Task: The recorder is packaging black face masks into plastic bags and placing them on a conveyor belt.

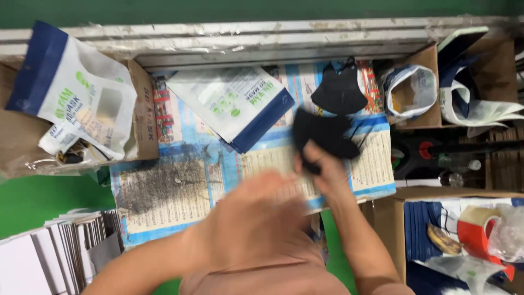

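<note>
The left hand (256, 218) is blurred, nearest the camera; its grip cannot be told. Beyond it, the right hand (322, 166) pinches 1 black mask (322, 134) above the printed sheet (180, 186). Farther off lie a second mask (339, 90) and a white-and-blue pouch (232, 104).

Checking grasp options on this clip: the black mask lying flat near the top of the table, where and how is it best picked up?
Probably by the ear loop at the top of the black mask, pinched from above. The mask lies flat on the printed paper, so its body offers little edge, while the loop sticks out clear. The right hand, already holding another black mask, is nearest.
</note>
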